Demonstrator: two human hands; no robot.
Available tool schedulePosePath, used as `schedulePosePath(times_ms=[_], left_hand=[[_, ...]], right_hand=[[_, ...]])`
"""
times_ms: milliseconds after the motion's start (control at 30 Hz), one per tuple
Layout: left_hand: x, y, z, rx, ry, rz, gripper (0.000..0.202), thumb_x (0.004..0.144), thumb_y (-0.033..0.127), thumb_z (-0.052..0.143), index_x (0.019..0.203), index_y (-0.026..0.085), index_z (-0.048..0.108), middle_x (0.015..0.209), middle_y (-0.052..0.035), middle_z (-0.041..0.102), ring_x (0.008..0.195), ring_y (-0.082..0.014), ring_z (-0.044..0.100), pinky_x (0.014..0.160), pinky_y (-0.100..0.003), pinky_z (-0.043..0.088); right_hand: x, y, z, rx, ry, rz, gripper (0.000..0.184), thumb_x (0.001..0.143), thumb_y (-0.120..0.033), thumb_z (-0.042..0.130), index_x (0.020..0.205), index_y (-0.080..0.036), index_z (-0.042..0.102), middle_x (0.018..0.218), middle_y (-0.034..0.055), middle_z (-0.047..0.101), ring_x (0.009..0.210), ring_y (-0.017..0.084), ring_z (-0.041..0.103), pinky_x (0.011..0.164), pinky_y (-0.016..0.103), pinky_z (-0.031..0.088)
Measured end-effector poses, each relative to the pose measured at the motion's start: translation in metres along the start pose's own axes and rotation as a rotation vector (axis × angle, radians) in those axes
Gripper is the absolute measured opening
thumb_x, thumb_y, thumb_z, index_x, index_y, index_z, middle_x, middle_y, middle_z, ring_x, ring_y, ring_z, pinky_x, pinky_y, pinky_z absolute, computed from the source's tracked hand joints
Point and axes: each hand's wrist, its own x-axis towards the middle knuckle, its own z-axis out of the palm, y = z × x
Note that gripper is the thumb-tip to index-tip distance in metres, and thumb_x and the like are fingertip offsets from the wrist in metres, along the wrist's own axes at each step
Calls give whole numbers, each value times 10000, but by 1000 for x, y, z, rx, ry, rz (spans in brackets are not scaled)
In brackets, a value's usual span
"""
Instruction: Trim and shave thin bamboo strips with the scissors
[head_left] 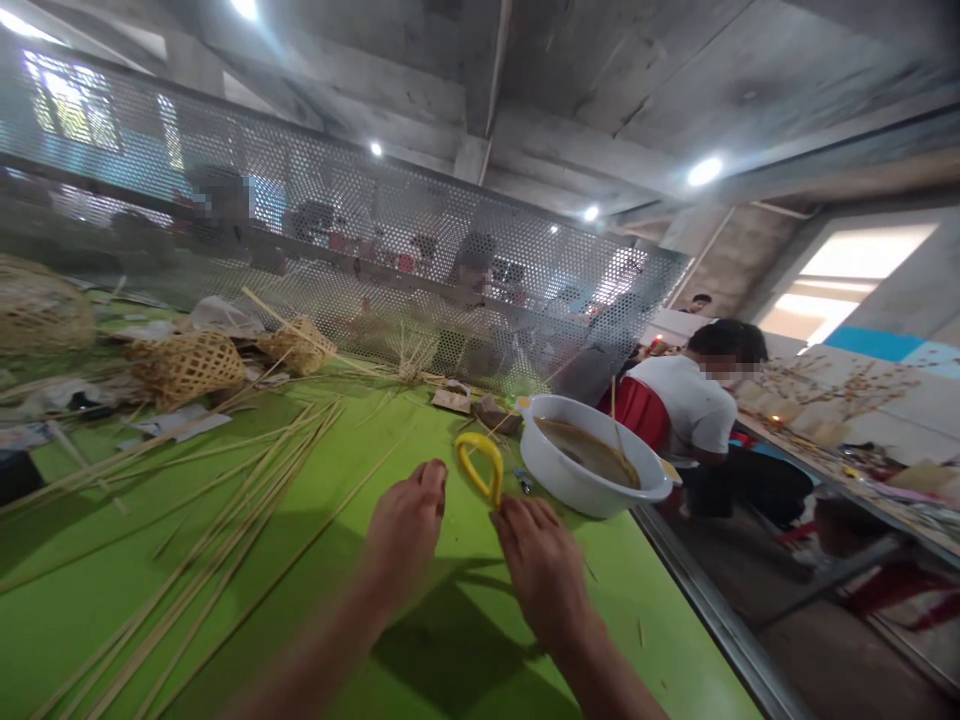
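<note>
My right hand (pixel 541 560) is closed around the lower end of a yellow loop-shaped handle (pixel 481 468). The loop stands up above its fingers, and whatever continues below is hidden by the hand. To its left, my left hand (pixel 409 525) hovers over the green table with curled fingers, slightly blurred. What those fingers hold, if anything, cannot be made out. Long thin bamboo strips (pixel 247 520) lie spread on the table left of my left hand. A white basin (pixel 600 485) of brownish water, with a stick leaning in it, stands beyond my right hand.
Woven bamboo baskets (pixel 187 368) and scraps lie at the back left of the green table (pixel 345 590). A perforated metal screen (pixel 390 270) runs along the far side. Small pliers-like tool (pixel 523 482) sits beside the basin. Right of the table edge, a person (pixel 675 400) sits bent over.
</note>
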Motion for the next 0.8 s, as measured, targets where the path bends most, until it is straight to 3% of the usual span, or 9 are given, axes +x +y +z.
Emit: schedulePosePath(times_ms=[233, 433, 567, 700, 800], left_hand=[[0, 2, -3, -98, 9, 32, 236, 962, 267, 278, 944, 212, 506, 846, -52, 633, 708, -188, 562, 638, -287, 325], [4, 3, -8, -292, 33, -89, 245, 950, 346, 303, 894, 229, 511, 757, -14, 609, 628, -157, 525, 583, -258, 298], [10, 3, -8, -609, -29, -150, 204, 894, 344, 396, 831, 209, 534, 582, 40, 467, 527, -125, 429, 533, -241, 280], [14, 1, -7, -1057, -154, -230, 190, 858, 358, 442, 781, 190, 489, 559, 79, 337, 481, -83, 322, 481, -209, 254], [15, -3, -6, -1198, -237, -290, 201, 839, 384, 485, 803, 186, 495, 546, 93, 316, 442, -61, 256, 440, -193, 184]], right_hand=[[2, 2, -1, -6, 21, 79, 185, 970, -243, 413, 931, -174, 581, 784, 67, 642, 754, 204, 586, 690, 308, 435], [1, -3, 1, 60, -42, 26, 176, 968, -241, 424, 926, -185, 585, 784, 52, 651, 732, 194, 587, 672, 298, 430], [2, -1, 0, 23, 21, 70, 176, 964, -240, 427, 952, -165, 586, 813, 71, 654, 768, 208, 588, 691, 311, 439], [1, -4, 2, 42, -36, -17, 192, 970, -231, 416, 951, -176, 599, 779, 59, 653, 715, 187, 581, 662, 295, 441], [3, 0, 2, 36, -12, 5, 191, 970, -242, 418, 983, -171, 595, 815, 71, 656, 756, 195, 579, 690, 304, 449]])
